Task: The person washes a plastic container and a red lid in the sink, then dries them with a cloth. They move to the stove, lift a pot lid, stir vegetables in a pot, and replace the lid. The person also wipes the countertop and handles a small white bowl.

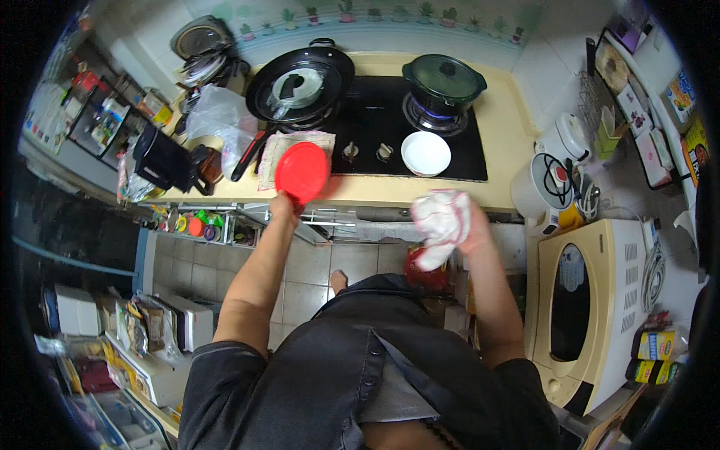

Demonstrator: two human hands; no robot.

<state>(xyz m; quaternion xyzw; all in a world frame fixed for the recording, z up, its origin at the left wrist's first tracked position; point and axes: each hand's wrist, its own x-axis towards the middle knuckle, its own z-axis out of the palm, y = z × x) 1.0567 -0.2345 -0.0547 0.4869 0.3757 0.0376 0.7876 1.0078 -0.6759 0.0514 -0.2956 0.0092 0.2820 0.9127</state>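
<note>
My left hand [285,207] grips the near edge of a round red plastic lid [302,172], held over a folded cloth [270,158] at the counter's front. In my right hand [476,232] is a crumpled white cloth with pink edging [442,226], hanging in front of the counter edge; the fingers are partly hidden by it. A white bowl [426,153] stands on the black gas hob [371,107] beyond the cloth. Behind the bowl, a lidded dark pot [444,79] sits over a lit blue flame.
A large black wok [301,84] with a lid in it rests on the left burner, its red-black handle pointing towards me. Left of it are a plastic bag [219,121] and a dark jug [163,157]. A pull-out rack [197,225] stands open below; a cream appliance [579,304] is at right.
</note>
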